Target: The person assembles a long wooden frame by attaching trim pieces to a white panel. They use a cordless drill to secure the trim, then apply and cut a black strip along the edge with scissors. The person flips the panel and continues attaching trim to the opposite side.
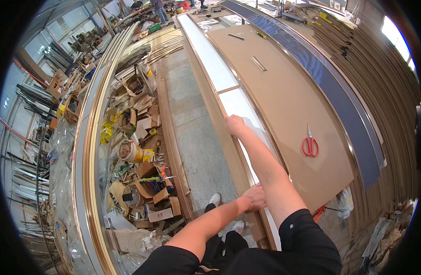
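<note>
A long, narrow white panel (207, 51) in a shiny brown metal frame runs from the far end of the bench to my body. My right hand (235, 124) reaches farther out, its fingers closed at the frame's left edge below a crossbar (229, 89). Closer to me, my left hand (255, 198) is closed around the same edge, with my right arm passing beside it. The undersides of both hands' fingers are hidden. Red-handled scissors (310, 145) lie to the right on a brown board (284, 96).
A short metal strip (259, 63) and a yellow-black cutter (262, 35) rest on the board. Beyond it lies a long dark-blue panel (327, 87). Cardboard sheets (375, 59) are stacked at right. Boxes and scraps (160, 201) clutter the left floor beside long gold-edged profiles (89, 151).
</note>
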A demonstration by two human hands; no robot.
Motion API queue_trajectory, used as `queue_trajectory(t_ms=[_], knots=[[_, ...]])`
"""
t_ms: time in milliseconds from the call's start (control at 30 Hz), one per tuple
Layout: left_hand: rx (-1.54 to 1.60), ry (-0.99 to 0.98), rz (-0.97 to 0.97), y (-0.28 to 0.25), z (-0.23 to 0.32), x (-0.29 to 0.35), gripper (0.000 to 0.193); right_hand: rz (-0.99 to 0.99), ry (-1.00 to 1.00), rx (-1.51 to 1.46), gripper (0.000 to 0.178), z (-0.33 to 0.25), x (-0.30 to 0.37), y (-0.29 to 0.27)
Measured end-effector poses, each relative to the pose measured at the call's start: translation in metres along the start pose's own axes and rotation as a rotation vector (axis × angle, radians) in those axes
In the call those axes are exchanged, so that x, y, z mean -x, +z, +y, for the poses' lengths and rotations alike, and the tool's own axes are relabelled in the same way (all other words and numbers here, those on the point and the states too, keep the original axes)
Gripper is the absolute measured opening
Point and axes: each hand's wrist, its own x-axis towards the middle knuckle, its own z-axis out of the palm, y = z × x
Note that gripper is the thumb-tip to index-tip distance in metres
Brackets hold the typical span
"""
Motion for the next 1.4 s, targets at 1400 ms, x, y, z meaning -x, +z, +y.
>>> queue_trajectory(t_ms=[1400], knots=[[-0.062,-0.122,0.028,0.112,0.196,0.024,0.033,-0.034,0.002,-0.038,0.024,-0.027,0.256,0.004]])
